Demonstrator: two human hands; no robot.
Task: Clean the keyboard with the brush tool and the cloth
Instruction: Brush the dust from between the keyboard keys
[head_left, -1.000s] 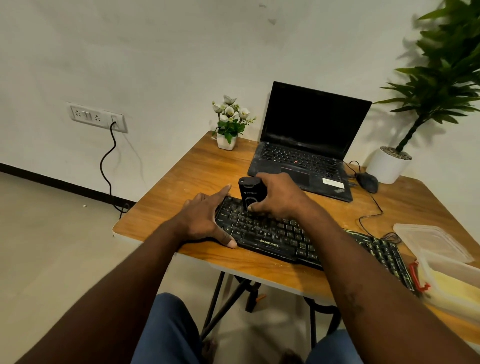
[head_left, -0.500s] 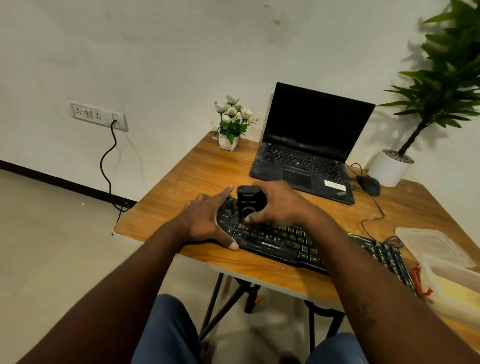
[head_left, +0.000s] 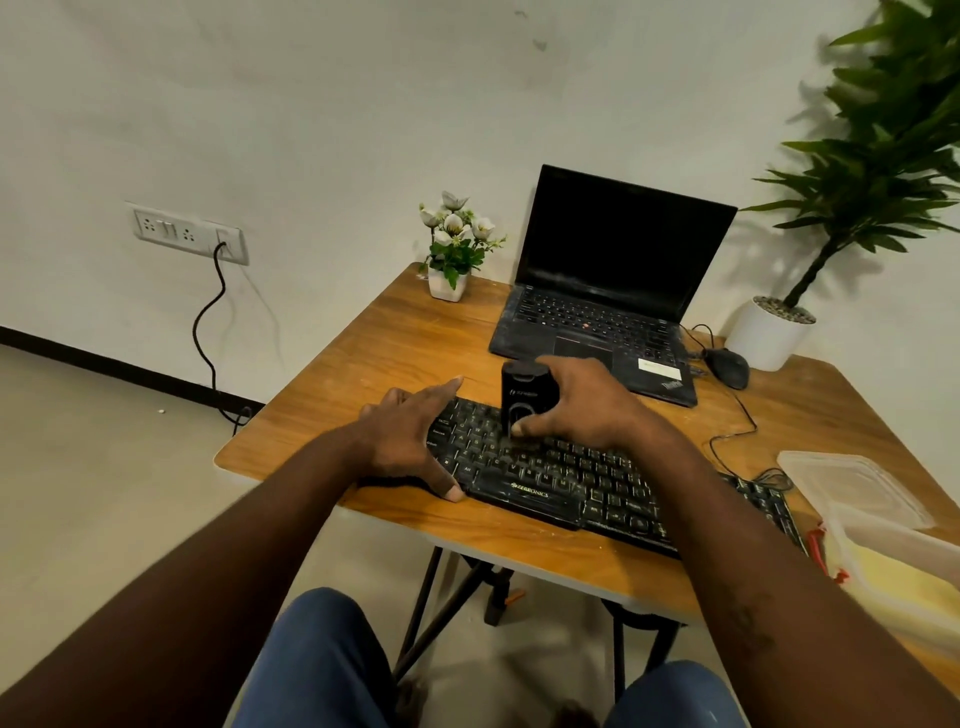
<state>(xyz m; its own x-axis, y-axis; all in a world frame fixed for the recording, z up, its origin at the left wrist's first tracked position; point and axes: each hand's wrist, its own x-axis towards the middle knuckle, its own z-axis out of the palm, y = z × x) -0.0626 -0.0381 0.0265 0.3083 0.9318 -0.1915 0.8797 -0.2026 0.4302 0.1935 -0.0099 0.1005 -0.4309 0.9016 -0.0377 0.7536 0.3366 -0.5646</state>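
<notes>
Since half a second ago the brush tool (head_left: 524, 395) has slid a little to the right along the keys, and my right hand (head_left: 587, 410) has gone with it; the left hand (head_left: 410, 441) has stayed where it was. The right hand holds the brush tool upright, thumb curled across its near face and the fingers wrapped round behind, so it is clamped on the black body. The lower end of the tool sits on the upper key rows in the left part of the keyboard (head_left: 571, 483); the bristles are blurred and I cannot make them out.

The left hand lies flat over the left end of the keyboard, its fingers straight and spread. The thumb tip presses on the table (head_left: 363, 364) at the keyboard's near corner and the forefinger reaches along its far edge. It pinches nothing.

The keyboard lies slantwise on the wooden table, its right end running under my right forearm. Behind it stands an open laptop (head_left: 613, 291) with a dark screen, a small pot of white flowers (head_left: 449, 283) to its left and a mouse (head_left: 727, 366) to its right. At the right edge a clear plastic box (head_left: 893, 561) holds something yellow; I cannot tell if it is the cloth. Its lid (head_left: 852, 486) lies just behind it
</notes>
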